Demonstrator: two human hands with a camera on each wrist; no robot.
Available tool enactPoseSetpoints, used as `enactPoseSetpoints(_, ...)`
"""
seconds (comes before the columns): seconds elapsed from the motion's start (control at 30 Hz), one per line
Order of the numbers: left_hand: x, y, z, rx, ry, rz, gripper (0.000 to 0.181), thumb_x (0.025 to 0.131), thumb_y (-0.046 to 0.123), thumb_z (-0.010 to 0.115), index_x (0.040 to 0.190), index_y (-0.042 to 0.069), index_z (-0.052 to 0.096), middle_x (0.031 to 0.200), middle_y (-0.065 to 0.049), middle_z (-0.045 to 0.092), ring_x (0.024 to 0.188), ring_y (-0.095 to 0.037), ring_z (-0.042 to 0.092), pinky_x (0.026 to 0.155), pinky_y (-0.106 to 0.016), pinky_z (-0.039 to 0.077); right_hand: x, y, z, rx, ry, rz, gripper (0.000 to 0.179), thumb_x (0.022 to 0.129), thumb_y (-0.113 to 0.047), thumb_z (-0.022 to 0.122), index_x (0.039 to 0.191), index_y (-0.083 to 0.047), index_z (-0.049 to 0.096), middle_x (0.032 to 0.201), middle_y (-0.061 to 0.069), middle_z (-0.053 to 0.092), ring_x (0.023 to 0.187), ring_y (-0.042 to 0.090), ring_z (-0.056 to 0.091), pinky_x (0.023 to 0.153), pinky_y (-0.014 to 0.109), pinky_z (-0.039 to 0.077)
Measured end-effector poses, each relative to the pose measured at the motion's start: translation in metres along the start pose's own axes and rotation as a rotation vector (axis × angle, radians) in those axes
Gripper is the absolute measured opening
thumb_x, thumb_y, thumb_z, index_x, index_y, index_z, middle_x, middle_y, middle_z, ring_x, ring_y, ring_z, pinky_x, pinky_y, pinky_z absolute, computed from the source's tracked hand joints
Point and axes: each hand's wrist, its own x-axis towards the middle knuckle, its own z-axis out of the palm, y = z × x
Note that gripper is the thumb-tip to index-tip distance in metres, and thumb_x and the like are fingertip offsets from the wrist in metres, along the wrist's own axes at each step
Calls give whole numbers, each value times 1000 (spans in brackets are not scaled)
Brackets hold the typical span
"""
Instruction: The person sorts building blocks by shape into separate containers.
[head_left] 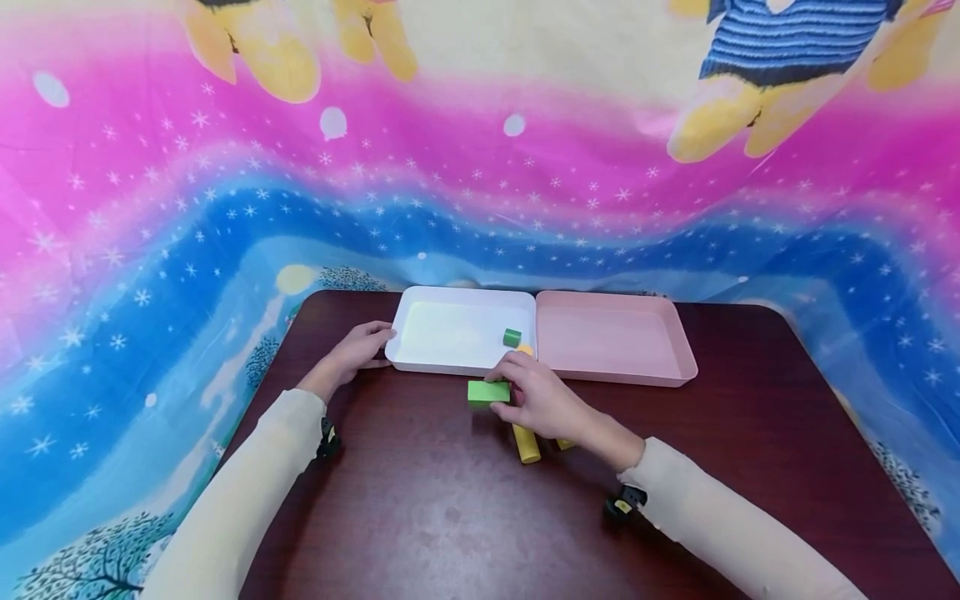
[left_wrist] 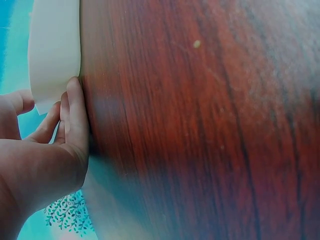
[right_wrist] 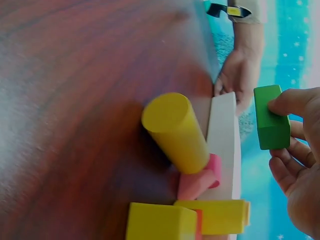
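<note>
My right hand (head_left: 543, 398) pinches a green rectangular block (head_left: 487, 392) between thumb and fingers, above the table just in front of the white tray (head_left: 465, 364). At that tray's left end, my left hand (head_left: 360, 346) holds the edge, thumb by the rim and fingers along the outer wall (left_wrist: 54, 65). A small dark green block (head_left: 512, 337) lies inside the white tray near its right front corner. Beneath the right hand are a yellow cylinder (right_wrist: 175, 132), pink blocks (right_wrist: 197, 184) and yellow blocks (right_wrist: 160, 221), partly hidden in the head view.
A pink tray (head_left: 611, 375) stands against the white tray's right side. Both trays sit at the back of the dark brown wooden table (head_left: 420, 500). Behind the table hangs a patterned cloth (head_left: 450, 208).
</note>
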Motion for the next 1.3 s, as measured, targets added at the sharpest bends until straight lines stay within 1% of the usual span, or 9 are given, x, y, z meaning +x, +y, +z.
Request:
enactPoseSetpoints(0.17, 2, -3, -1, -5, 1, 4, 54, 114, 31, 48, 161, 4, 40, 151, -19, 50, 132, -32, 55, 103, -45, 57, 5, 3, -7, 22, 34, -16, 31, 89, -12, 86, 117, -11, 73, 111, -2, 61, 91, 20, 59, 73, 28, 53)
enactPoseSetpoints(0.3, 3, -4, -1, -1, -4, 5, 54, 114, 31, 47, 161, 4, 39, 152, -19, 50, 134, -32, 55, 104, -45, 57, 5, 5, -11, 52, 33, -9, 30, 90, -12, 86, 117, -11, 72, 112, -1, 62, 97, 14, 60, 82, 35, 62)
enactPoseSetpoints(0.4, 3, -5, 0, -2, -4, 5, 54, 114, 31, 48, 161, 4, 39, 151, -19, 50, 134, -32, 55, 104, -45, 57, 6, 5, -14, 96, 28, 13, 31, 89, -11, 86, 117, -9, 71, 114, 2, 63, 102, 16, 64, 87, 43, 64)
enactPoseSetpoints(0.53, 3, -4, 1, 1, -2, 5, 54, 114, 31, 48, 161, 4, 39, 151, -19, 51, 132, -32, 56, 103, -45, 57, 7, 5, -19, 110, 32, 52, 32, 89, -10, 86, 118, -10, 71, 116, 2, 63, 104, 17, 65, 88, 37, 63)
enactPoseSetpoints(0.63, 3, -4, 1, 3, 0, 4, 55, 114, 32, 48, 161, 4, 39, 151, -19, 50, 132, -32, 56, 103, -44, 57, 8, 7, -22, 103, 39, 69, 32, 89, -10, 86, 118, -12, 71, 116, 0, 63, 103, 15, 64, 86, 30, 62)
enactPoseSetpoints(0.7, 2, -3, 1, 7, 0, 1, 55, 114, 32, 48, 161, 5, 39, 151, -19, 51, 132, -32, 56, 102, -43, 58, 8, 8, -23, 104, 46, 69, 33, 89, -9, 86, 118, -11, 71, 115, 0, 63, 100, 15, 63, 83, 30, 62)
enactPoseSetpoints(0.93, 3, -2, 1, 5, -2, -4, 56, 114, 32, 48, 162, 5, 38, 151, -19, 51, 132, -32, 56, 100, -42, 59, 9, 12, -29, 105, 65, 63, 33, 89, -8, 86, 118, -9, 71, 112, 2, 64, 90, 21, 62, 78, 46, 61)
enactPoseSetpoints(1.13, 2, -1, -1, 0, -1, -5, 56, 114, 32, 48, 162, 5, 38, 150, -18, 51, 131, -32, 56, 100, -42, 59, 11, 14, -33, 74, 72, 48, 33, 90, -10, 86, 120, -9, 71, 113, 2, 64, 94, 16, 62, 80, 36, 60)
enactPoseSetpoints(1.3, 2, -2, -1, 5, 4, -5, 56, 114, 32, 48, 162, 5, 38, 151, -18, 51, 131, -32, 57, 99, -42, 59, 14, 17, -36, 74, 96, 45, 33, 89, -9, 86, 118, -8, 71, 112, 3, 64, 95, 18, 62, 82, 35, 58)
